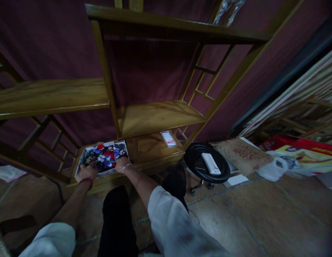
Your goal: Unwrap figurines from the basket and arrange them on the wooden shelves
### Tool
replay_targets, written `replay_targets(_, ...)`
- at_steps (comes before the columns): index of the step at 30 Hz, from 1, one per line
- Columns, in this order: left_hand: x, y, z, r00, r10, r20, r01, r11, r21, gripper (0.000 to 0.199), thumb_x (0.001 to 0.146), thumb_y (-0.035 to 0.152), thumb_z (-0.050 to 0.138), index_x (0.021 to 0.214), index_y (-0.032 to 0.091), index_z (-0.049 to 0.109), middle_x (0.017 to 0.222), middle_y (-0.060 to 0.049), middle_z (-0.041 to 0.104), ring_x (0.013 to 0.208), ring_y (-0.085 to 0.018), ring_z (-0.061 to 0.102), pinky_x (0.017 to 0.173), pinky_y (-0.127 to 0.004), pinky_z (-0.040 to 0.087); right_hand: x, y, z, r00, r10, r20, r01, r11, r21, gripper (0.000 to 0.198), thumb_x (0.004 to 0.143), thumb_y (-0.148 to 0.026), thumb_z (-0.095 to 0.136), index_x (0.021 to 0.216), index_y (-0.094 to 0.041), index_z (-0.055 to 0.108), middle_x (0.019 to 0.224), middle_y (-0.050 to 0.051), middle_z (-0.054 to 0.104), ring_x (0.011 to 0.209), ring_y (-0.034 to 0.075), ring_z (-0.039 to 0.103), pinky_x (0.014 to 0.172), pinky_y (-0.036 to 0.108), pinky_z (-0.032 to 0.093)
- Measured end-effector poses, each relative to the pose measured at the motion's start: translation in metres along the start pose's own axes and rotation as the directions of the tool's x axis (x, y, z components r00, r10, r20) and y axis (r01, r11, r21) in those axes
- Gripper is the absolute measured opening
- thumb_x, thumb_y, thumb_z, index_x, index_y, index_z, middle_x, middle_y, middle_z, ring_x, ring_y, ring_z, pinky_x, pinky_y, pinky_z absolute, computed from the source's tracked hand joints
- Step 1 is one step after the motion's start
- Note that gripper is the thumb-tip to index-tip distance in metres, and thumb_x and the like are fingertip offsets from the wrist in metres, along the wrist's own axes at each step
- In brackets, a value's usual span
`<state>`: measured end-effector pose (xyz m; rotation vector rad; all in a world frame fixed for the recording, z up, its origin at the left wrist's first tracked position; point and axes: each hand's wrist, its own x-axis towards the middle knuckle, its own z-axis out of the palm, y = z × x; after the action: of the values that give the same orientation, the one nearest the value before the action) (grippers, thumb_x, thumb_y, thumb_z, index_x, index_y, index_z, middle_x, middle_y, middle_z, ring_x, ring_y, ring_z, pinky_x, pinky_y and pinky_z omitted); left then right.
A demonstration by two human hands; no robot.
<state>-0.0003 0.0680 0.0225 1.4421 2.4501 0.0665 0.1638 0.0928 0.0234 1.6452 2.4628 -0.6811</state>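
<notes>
A shallow white box rests on the bottom shelf at the left. Small colourful figures, in red, blue, white and black, fill it closely. My left hand is at the box's front left corner, fingers curled over the edge. At the front right side, my right hand closes on the edge, its fingertips hard to make out against the dark contents. A dark red bead bracelet circles my left wrist and a silvery bangle my right.
The wooden shelf unit rises in front of me, its boards overhanging the box. A white item lies on the lower shelf. At right stand a black round stool bearing a white box, cardboard and a plastic bag.
</notes>
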Motion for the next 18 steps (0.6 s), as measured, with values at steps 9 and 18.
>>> replay_targets(9, -0.0014, -0.0001, 0.0038, 0.994, 0.027, -0.103, -0.032, 0.998, -0.047, 0.040, 0.077, 0.047, 0.035, 0.111, 0.038, 0.054, 0.120, -0.009, 0.039, 0.095, -0.028, 0.055, 0.082, -0.041, 0.041, 0.0009, 0.0023, 0.0027, 1.000, -0.021, -0.003, 0.020, 1.000, -0.021, 0.031, 0.073, -0.018, 0.047, 0.101, -0.013, 0.059, 0.103, 0.013, 0.063, 0.095, 0.021, 0.059, 0.080, 0.029, 0.046)
replay_targets(18, 0.0026, 0.0024, -0.0035, 0.996, 0.076, 0.047, -0.079, 0.996, 0.053, 0.051, 0.077, 0.049, 0.032, 0.127, 0.037, 0.037, 0.120, -0.013, 0.044, 0.096, -0.030, 0.056, 0.082, -0.046, 0.039, -0.0022, 0.0018, -0.0009, 0.999, -0.032, -0.006, 0.031, 0.999, -0.008, 0.030, 0.072, -0.018, 0.048, 0.100, -0.013, 0.060, 0.103, 0.013, 0.063, 0.096, 0.021, 0.058, 0.081, 0.029, 0.045)
